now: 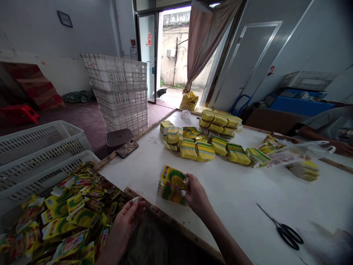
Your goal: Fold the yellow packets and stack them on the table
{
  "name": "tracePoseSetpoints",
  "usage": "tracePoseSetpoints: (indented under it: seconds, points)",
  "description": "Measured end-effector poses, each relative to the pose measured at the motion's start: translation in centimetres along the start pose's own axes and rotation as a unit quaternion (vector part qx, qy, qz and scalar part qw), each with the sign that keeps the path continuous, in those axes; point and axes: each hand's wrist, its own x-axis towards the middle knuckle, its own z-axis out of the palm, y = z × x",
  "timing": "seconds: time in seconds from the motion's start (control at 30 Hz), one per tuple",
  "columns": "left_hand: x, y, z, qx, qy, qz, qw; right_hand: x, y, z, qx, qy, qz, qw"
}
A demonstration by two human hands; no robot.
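I see my right hand (195, 193) pinching the right edge of the yellow packets (172, 184) on the desk (234, 202). My left hand (125, 217) (taped fingertip), half-curled, nothing visible in it, sits at their eight o'clock; scissors (284, 230) lie at four o'clock.

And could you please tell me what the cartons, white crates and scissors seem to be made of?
Cartons: likely printed card, judging by crisp edges; gloss uncertain. Crates: probably matt plastic, from their moulded-looking lattice. Scissors: slim grey blades suggest steel; smooth black handles, perhaps plastic.
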Motion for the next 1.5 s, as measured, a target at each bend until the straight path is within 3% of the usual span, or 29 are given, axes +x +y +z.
tracePoseSetpoints:
  seconds: [0.13, 0.23, 0.5, 0.6, 0.67, 0.77, 0.87, 1.0, 1.33, 1.5]
  points:
    - [-0.6, -1.5, 0.3, 0.004, 0.012, 0.021, 1.0, -0.1, -0.6, -1.1, 0.046, 0.024, 0.0, 0.999]
    - [-1.1, -2.4, 0.5, 0.022, -0.011, 0.033, 0.999, -1.2, -0.8, -2.5, 0.106, 0.05, 0.012, 0.993]
    - [-3.7, -3.9, 1.9, 0.036, -0.049, 0.051, 0.997, -8.7, 1.6, -3.5, 0.267, 0.096, 0.11, 0.953]
    - [-5.1, -4.6, 3.1, 0.038, -0.068, 0.073, 0.994, -11.4, 2.0, -2.6, 0.312, 0.082, 0.153, 0.934]
    - [-5.9, -5.6, 4.1, 0.029, -0.111, 0.098, 0.988, -12.7, 1.4, -1.4, 0.351, 0.062, 0.16, 0.921]
    - [-6.9, -7.3, 5.6, -0.065, -0.195, 0.145, 0.968, -14.0, -0.5, 1.1, 0.394, 0.06, 0.15, 0.905]
    - [-7.4, -8.4, 7.1, -0.184, -0.224, 0.105, 0.951, -14.8, -2.3, 3.7, 0.405, 0.05, 0.144, 0.902]
    - [-7.6, -8.1, 8.5, -0.268, -0.2, 0.058, 0.94, -15.2, -3.4, 5.2, 0.402, 0.018, 0.144, 0.904]
    - [-6.2, -7.1, 9.5, -0.282, -0.14, 0.032, 0.949, -15.1, -3.2, 4.7, 0.392, 0.004, 0.153, 0.907]
    - [-5.6, -6.5, 10.3, -0.261, -0.125, 0.08, 0.954, -14.7, -3.7, 4.1, 0.373, -0.022, 0.129, 0.918]
